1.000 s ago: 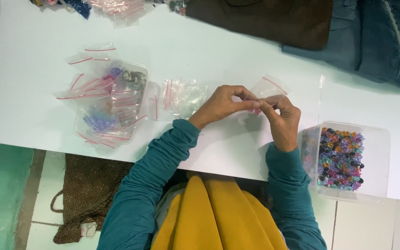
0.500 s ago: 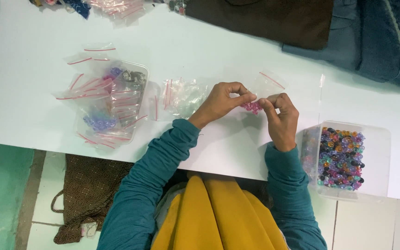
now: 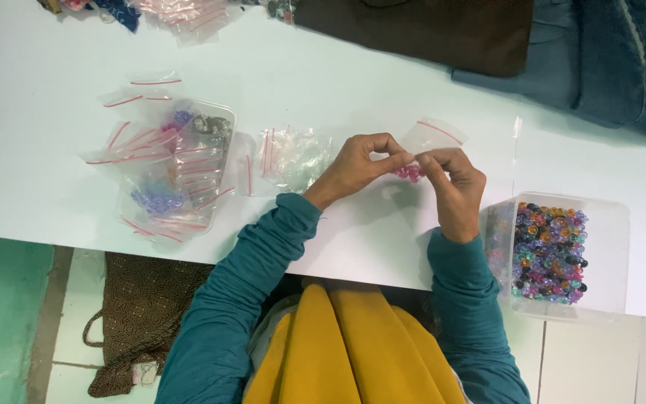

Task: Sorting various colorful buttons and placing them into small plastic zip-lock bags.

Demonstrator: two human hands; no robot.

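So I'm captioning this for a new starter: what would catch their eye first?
Both hands, left hand and right hand, pinch a small clear zip bag holding pink beads at mid-table. To the right sits a clear tub of mixed coloured beads; to the left, a tray of red-striped bags.

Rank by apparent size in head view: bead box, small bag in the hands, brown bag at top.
1. brown bag, cropped by the frame
2. bead box
3. small bag, in left hand and right hand

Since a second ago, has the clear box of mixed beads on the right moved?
No. The clear box of beads sits at the same spot against the white table's near edge, right of the right hand.
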